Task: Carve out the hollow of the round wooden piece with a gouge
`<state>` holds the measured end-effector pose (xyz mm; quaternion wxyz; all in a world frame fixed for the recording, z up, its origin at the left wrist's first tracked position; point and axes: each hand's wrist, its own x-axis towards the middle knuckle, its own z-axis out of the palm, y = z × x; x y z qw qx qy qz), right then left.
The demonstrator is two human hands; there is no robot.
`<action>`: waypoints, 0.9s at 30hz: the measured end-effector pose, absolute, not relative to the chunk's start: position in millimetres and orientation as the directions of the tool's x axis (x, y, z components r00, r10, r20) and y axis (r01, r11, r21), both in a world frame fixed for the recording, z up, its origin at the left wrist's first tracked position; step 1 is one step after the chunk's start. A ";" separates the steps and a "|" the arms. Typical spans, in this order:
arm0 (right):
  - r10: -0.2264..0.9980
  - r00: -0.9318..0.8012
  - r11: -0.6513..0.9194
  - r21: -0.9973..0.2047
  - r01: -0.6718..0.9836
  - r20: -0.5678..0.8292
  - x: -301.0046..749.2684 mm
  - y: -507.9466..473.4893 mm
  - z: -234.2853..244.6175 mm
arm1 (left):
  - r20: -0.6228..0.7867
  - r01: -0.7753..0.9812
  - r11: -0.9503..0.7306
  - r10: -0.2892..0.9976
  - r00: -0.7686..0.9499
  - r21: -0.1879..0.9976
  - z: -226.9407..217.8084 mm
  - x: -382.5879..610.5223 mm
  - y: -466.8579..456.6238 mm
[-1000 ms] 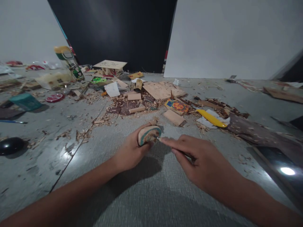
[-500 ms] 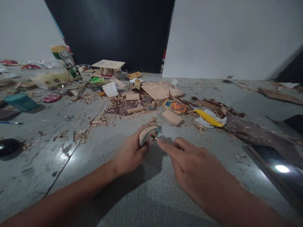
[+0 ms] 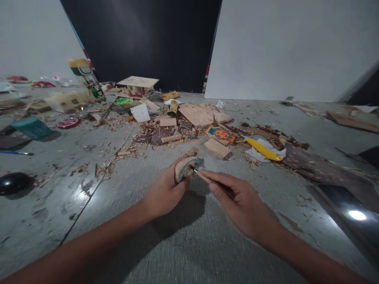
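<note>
My left hand (image 3: 167,189) is closed around a small pale wooden piece (image 3: 181,165) with a teal curved band and a hollowed inner face. In my right hand (image 3: 239,201) is a thin paintbrush (image 3: 204,177) with a wooden handle, metal ferrule and dark tip, gripped between thumb and fingers. Its tip reaches into the hollow of the wooden piece, and whether it touches the surface I cannot tell. Both hands are just above the grey floor, and the fingers behind the piece are mostly hidden.
Wood shavings and scraps spread ahead, with a wooden block (image 3: 217,148), a patterned matchbox (image 3: 220,134) and a yellow cutter (image 3: 263,149). A black round object (image 3: 14,183), a teal container (image 3: 32,127) and a blue brush (image 3: 14,152) lie left. A glowing phone (image 3: 346,205) lies right.
My right hand has rolled and shifted lower, so the brush handle now shows between thumb and fingers. My left hand keeps the wooden piece in nearly the same place.
</note>
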<state>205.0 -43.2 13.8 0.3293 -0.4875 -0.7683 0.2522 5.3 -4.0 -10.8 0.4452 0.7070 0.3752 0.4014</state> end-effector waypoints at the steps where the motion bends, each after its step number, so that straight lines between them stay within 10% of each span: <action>1: 0.919 -0.304 0.386 -0.725 0.571 0.249 204.8 -42.8 15.2 | 0.237 0.155 -0.318 0.888 0.395 0.935 -10.9 5.5 -4.1; 10: 0.830 -0.477 0.556 -0.358 0.750 0.290 212.2 -48.8 30.8 | 0.228 0.207 -0.320 0.899 0.374 0.924 -6.7 5.7 -5.9; 20: 0.826 -0.520 0.562 -0.262 0.784 0.217 212.7 -54.1 34.3 | 0.244 0.210 -0.339 0.893 0.379 0.917 -11.7 4.7 -5.5; 27: 0.916 -0.374 0.366 -0.690 0.624 0.148 201.5 -49.3 26.2 | 0.225 0.170 -0.318 0.882 0.414 0.933 -11.3 2.3 -4.8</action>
